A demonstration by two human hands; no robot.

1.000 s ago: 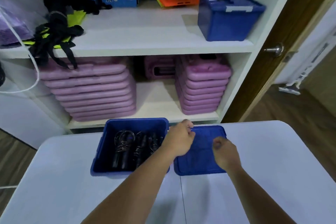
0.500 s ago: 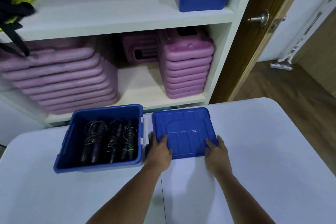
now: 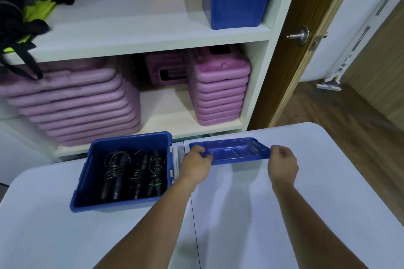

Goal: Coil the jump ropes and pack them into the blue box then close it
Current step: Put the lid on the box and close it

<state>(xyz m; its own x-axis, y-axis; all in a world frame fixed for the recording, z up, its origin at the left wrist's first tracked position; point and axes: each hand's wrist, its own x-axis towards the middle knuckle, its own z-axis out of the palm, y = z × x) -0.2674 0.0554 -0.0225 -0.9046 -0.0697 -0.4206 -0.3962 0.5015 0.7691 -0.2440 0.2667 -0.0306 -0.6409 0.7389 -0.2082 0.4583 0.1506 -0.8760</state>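
An open blue box [image 3: 87, 181] stands on the white table [image 3: 240, 214], left of centre. Three coiled black jump ropes [image 3: 135, 172] lie side by side in its bottom. To the right of the box I hold the blue lid [image 3: 234, 152] lifted off the table and tilted, its near edge raised. My left hand [image 3: 195, 162] grips the lid's left end. My right hand [image 3: 283, 159] grips its right end.
Behind the table stands a white shelf unit [image 3: 153, 37]. Stacks of pink cases [image 3: 72, 105] fill its lower shelf. A second, closed blue box [image 3: 236, 2] sits on the upper shelf at the right. A wooden door [image 3: 306, 28] stands to the right.
The lid lay flat on the table with my hands at its near corners. Now both hands grip its ends and its near edge has risen off the table.
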